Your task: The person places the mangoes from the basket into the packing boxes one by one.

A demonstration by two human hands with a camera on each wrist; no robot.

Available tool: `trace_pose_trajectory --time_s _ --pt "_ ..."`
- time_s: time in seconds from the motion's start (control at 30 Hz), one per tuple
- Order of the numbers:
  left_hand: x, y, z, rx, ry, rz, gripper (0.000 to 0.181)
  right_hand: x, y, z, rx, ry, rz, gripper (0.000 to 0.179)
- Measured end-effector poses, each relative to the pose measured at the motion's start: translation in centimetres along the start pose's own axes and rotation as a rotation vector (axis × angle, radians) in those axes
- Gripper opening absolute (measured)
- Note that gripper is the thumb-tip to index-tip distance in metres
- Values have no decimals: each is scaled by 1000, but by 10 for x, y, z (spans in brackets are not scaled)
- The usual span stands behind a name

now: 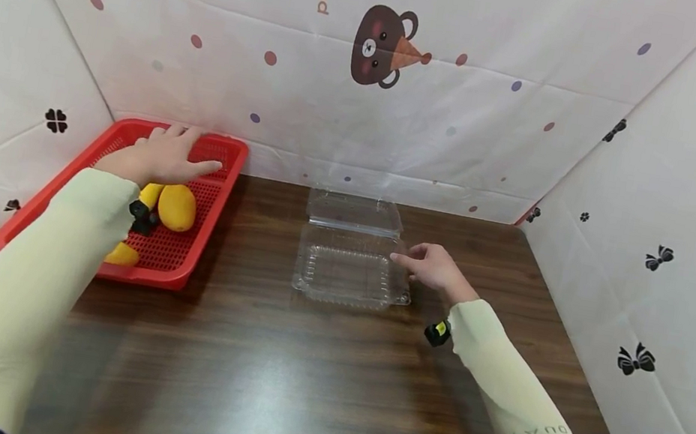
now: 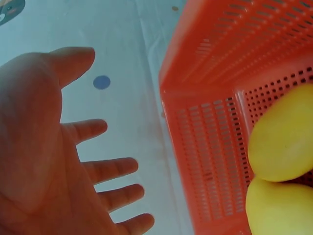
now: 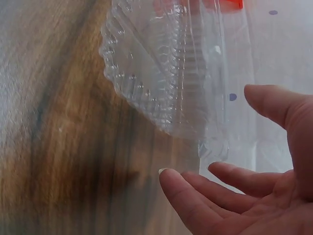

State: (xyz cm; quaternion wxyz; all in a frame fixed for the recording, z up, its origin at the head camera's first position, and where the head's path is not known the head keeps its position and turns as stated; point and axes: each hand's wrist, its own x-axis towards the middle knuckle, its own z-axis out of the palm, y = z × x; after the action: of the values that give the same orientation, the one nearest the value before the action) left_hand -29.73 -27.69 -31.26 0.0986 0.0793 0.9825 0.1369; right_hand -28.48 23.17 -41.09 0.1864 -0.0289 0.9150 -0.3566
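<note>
Container (image 1: 348, 270) well apart from basket rim (image 1: 216, 219)

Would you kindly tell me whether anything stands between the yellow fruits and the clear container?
Yes, the side wall of the red basket stands between them: the yellow fruits lie inside, the clear container outside. Beyond that wall, only tabletop shows.

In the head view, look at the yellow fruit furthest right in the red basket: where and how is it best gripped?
Probably round its middle, across the narrower width, with the left hand coming from above. The yellow fruit is rounded and slightly elongated, its top uncovered, while the red basket's wall would hinder a low sideways approach.
</note>
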Motion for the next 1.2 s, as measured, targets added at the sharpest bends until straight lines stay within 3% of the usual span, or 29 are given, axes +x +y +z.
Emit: trace_pose_trajectory --time_s 0.23,0.53,0.83,1.2 --pt "1 -15 1 -7 -67 -30 98 -1 1 5 91 -25 12 66" --pt "-2 -26 4 -31 -88 -6 84 3 3 10 190 -44 37 58" --pt "-5 -34 4 -30 -117 -13 83 3 2 10 187 -48 38 29" --pt "-5 -44 11 -6 -157 -47 77 5 1 12 201 -70 42 28"
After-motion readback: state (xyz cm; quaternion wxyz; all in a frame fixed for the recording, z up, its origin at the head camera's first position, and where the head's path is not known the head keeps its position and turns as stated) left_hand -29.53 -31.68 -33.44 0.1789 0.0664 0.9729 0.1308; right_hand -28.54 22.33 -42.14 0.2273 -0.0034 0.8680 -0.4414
